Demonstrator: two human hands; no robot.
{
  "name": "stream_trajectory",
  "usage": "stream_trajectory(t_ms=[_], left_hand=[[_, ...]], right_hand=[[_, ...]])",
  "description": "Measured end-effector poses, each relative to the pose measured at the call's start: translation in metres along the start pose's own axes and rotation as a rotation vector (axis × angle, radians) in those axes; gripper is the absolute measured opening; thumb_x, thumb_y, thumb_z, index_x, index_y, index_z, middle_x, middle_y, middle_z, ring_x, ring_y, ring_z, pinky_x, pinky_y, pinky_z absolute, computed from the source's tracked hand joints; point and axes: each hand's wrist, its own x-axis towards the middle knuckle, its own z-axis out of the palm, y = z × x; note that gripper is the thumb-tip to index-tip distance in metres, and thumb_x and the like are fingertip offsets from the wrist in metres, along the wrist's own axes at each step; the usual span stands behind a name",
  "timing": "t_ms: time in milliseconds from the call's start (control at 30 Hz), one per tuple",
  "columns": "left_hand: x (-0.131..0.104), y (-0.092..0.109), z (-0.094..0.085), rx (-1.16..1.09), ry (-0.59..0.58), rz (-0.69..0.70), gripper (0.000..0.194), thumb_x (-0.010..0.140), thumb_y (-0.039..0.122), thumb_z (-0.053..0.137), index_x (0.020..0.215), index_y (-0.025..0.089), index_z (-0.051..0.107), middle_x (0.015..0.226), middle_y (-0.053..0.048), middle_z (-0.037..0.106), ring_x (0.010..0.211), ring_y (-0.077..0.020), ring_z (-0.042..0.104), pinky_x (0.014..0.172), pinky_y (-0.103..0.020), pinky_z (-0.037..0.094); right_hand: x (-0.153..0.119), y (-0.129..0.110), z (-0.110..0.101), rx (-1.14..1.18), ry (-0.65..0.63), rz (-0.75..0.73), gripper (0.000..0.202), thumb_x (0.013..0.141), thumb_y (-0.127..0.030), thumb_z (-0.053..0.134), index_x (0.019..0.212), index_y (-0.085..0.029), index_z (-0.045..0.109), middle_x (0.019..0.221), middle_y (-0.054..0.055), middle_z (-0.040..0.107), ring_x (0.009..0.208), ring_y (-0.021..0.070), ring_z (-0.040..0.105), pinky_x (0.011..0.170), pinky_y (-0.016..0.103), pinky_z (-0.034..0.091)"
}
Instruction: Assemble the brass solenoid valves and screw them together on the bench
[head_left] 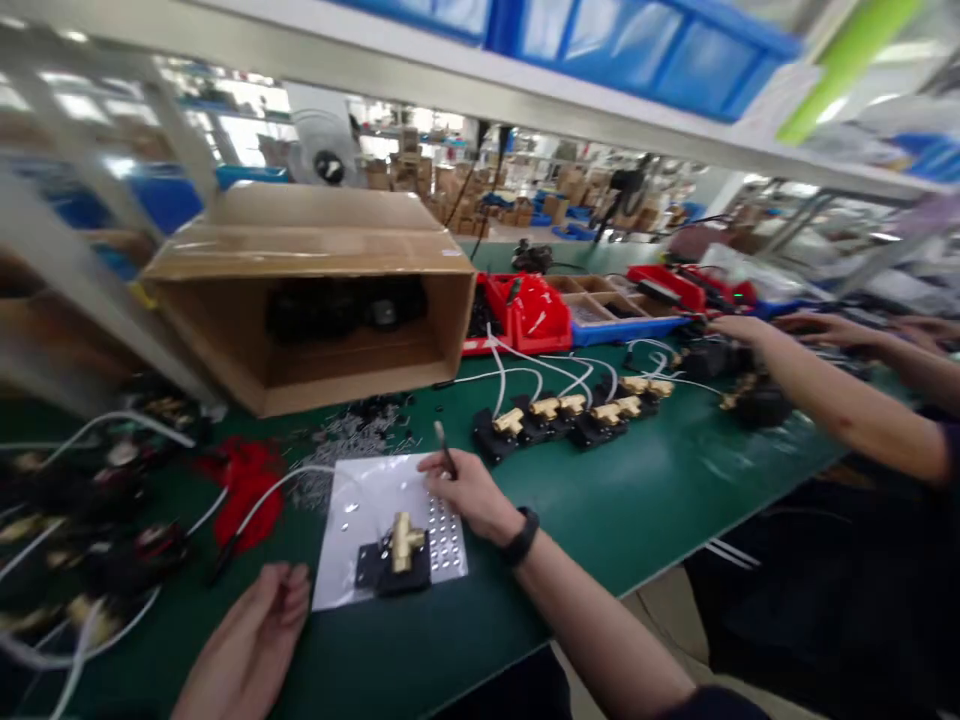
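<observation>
My right hand is closed around a slim pen-like tool with a dark body and a pale upper end. It is over the right edge of a white sheet bearing rows of small shiny round dots. On the sheet lies a black plate assembly with a brass tee fitting; a white tube with a dark end runs to its left. My left hand rests on the green table left of the sheet, fingers curled together, with nothing visible in them.
Several brass-fitted assemblies with white tubes stand at the right. Behind are an open cardboard box and red bins. Small metal pins, red netting and more assemblies lie left. A co-worker's arm reaches in.
</observation>
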Motion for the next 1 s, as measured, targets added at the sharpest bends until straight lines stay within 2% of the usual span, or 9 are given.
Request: stream_trajectory(t_ms=[100,200,267,333,467,600,767,867,1000], left_hand=[[-0.002,-0.001,0.01,-0.11,-0.024,-0.028,0.011,0.073,0.01,0.062,0.069,0.012,0.052,0.068,-0.003,0.059,0.054,-0.0079,0.052,0.049,-0.017,0.045],[-0.001,0.001,0.024,-0.025,-0.169,0.054,0.026,0.066,0.024,0.074,0.066,0.014,0.05,0.049,0.006,0.044,0.038,-0.0024,0.035,0.034,-0.011,0.026],[0.0,0.003,0.029,0.067,-0.185,0.104,0.028,0.065,0.033,0.074,0.072,0.014,0.054,0.047,0.008,0.04,0.036,-0.0013,0.029,0.032,-0.011,0.019],[0.002,0.007,0.032,0.126,-0.192,0.112,0.029,0.068,0.032,0.072,0.083,0.012,0.059,0.05,0.007,0.044,0.039,-0.0018,0.035,0.035,-0.011,0.025],[0.01,0.013,0.037,0.165,-0.246,0.007,0.034,0.066,0.016,0.069,0.098,0.01,0.058,0.069,-0.003,0.061,0.057,-0.0064,0.053,0.055,-0.015,0.044],[0.021,0.009,0.043,0.383,-0.28,0.095,0.028,0.069,0.022,0.065,0.093,0.012,0.054,0.087,-0.01,0.067,0.072,-0.0133,0.062,0.066,-0.023,0.047],[0.03,0.005,0.046,0.668,-0.357,0.256,0.025,0.065,0.033,0.067,0.077,0.012,0.058,0.072,-0.004,0.063,0.068,-0.0138,0.057,0.063,-0.023,0.043],[0.035,0.015,0.049,0.834,-0.474,0.285,0.022,0.062,0.032,0.069,0.07,0.012,0.063,0.061,0.0,0.057,0.058,-0.0114,0.049,0.055,-0.021,0.036],[0.044,0.031,0.053,1.034,-0.679,0.284,0.018,0.065,0.029,0.065,0.07,0.012,0.067,0.05,0.005,0.046,0.049,-0.0085,0.039,0.049,-0.02,0.027]], right_hand=[[-0.027,0.014,-0.003,0.11,0.036,0.092,0.019,0.075,-0.025,0.056,0.088,-0.011,0.057,0.07,0.0,0.054,0.049,0.006,0.042,0.045,0.017,0.034],[-0.042,0.017,0.0,0.162,0.097,0.148,0.024,0.071,-0.028,0.063,0.088,-0.012,0.057,0.074,0.001,0.056,0.053,0.0069,0.044,0.048,0.018,0.036],[-0.046,0.017,0.003,0.152,0.125,0.169,0.024,0.068,-0.03,0.066,0.084,-0.012,0.059,0.072,0.001,0.058,0.054,0.0079,0.045,0.05,0.019,0.037],[-0.047,0.015,0.007,0.119,0.127,0.182,0.023,0.067,-0.032,0.067,0.078,-0.012,0.061,0.069,0.002,0.059,0.055,0.0092,0.047,0.051,0.02,0.038],[-0.048,0.012,0.013,0.033,0.112,0.181,0.021,0.071,-0.032,0.064,0.079,-0.012,0.065,0.065,0.002,0.06,0.051,0.0102,0.047,0.048,0.021,0.037],[-0.052,0.014,0.016,-0.226,0.067,-0.027,0.014,0.076,-0.02,0.055,0.081,-0.015,0.067,0.073,0.004,0.065,0.062,0.0145,0.057,0.06,0.025,0.045],[-0.061,0.027,0.016,-0.332,-0.019,-0.282,0.035,0.077,-0.005,0.04,0.097,-0.017,0.065,0.103,0.006,0.066,0.097,0.0173,0.061,0.089,0.03,0.047],[-0.069,0.026,0.014,-0.336,-0.09,-0.199,0.031,0.082,-0.015,0.048,0.109,-0.018,0.061,0.111,0.007,0.064,0.103,0.0194,0.06,0.093,0.034,0.046],[-0.079,0.017,0.018,-0.479,-0.135,-0.108,0.059,0.072,-0.03,0.068,0.126,-0.019,0.046,0.122,0.009,0.056,0.107,0.0268,0.057,0.091,0.04,0.048]])
